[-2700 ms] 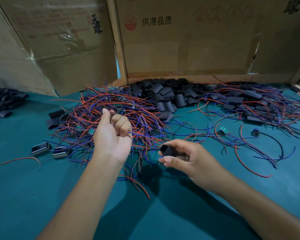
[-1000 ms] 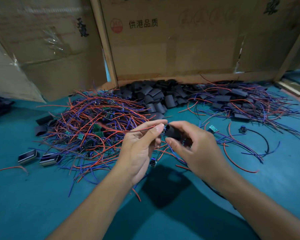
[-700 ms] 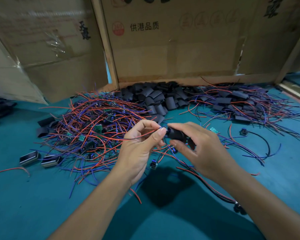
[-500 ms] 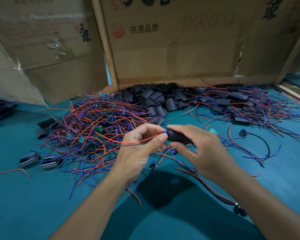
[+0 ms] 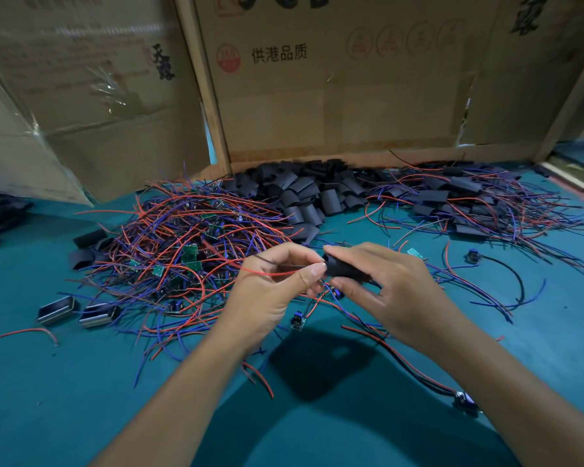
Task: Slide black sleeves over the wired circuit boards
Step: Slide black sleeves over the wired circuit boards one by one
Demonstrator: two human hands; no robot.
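Head view shows the left hand [image 5: 270, 291] pinching thin red and blue wires [image 5: 277, 274] at the mouth of a short black tubular sleeve [image 5: 343, 268], which the right hand [image 5: 395, 291] grips between thumb and fingers; since a moment ago the two have closed together, so threading looks underway. Both work above bare teal desk [image 5: 64, 382] near its front edge, with room there, while the tangled wire-and-board pile [image 5: 182, 251] crowds the back-left side.
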